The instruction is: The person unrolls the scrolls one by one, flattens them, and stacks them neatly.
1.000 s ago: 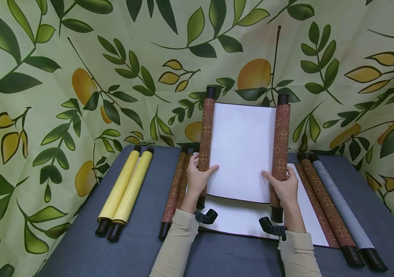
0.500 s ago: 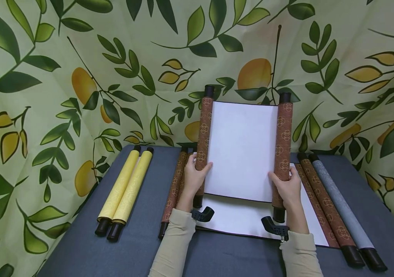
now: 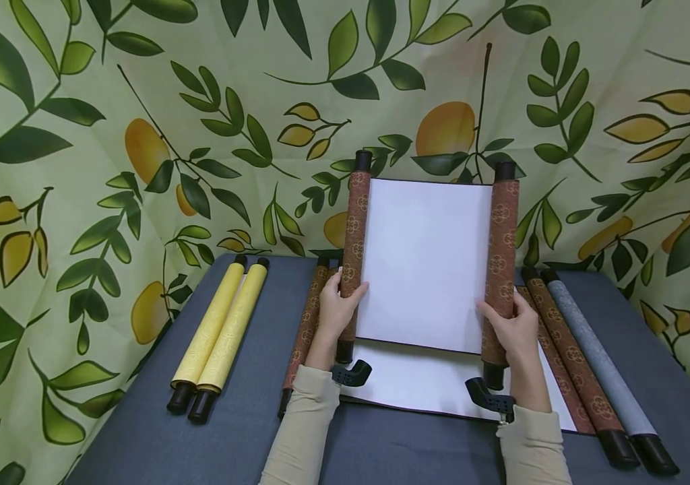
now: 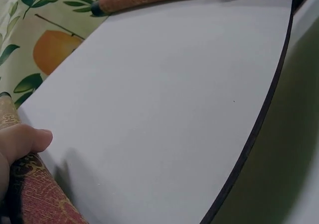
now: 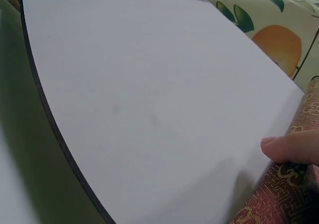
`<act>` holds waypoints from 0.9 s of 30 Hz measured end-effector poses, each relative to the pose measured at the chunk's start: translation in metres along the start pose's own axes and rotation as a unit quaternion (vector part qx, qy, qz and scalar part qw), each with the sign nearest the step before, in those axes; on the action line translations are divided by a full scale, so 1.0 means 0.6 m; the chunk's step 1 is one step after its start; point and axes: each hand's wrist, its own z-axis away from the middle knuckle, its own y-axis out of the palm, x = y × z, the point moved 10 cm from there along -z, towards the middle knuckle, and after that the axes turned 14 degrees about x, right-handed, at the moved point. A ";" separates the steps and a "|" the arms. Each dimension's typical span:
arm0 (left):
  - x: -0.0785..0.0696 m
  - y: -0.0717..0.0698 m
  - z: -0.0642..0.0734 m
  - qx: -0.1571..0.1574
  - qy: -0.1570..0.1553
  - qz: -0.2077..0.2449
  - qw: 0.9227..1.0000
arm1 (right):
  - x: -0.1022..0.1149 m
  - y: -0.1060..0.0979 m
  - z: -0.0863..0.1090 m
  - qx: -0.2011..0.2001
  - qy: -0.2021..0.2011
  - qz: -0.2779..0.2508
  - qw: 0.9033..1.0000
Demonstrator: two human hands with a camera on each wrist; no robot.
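Gripping part-unrolled brown scroll (image 3: pixel 425 264), both hands (image 3: pixel 335 313) (image 3: pixel 516 331).

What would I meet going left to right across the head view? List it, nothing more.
Left yellow roll → right yellow roll → left brown roll on the table → left hand → held scroll's white sheet → right hand → brown roll beside the grey one → grey roll

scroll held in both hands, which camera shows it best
The head view: it shows the held scroll from end to end, the left hand and right hand gripping its brown rolled sides. Each wrist view shows mostly its white sheet up close, with the rolled sides cropped by the frame.
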 end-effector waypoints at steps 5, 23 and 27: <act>-0.004 -0.004 -0.001 0.001 0.006 -0.012 1.000 | -0.003 -0.003 0.001 -0.002 0.007 -0.002 1.000; 0.002 -0.008 0.001 0.008 -0.020 0.005 1.000 | -0.014 0.007 -0.005 0.024 0.032 -0.038 0.998; 0.008 -0.006 0.002 0.006 -0.042 0.011 0.999 | -0.015 0.009 -0.007 0.014 0.024 -0.029 0.999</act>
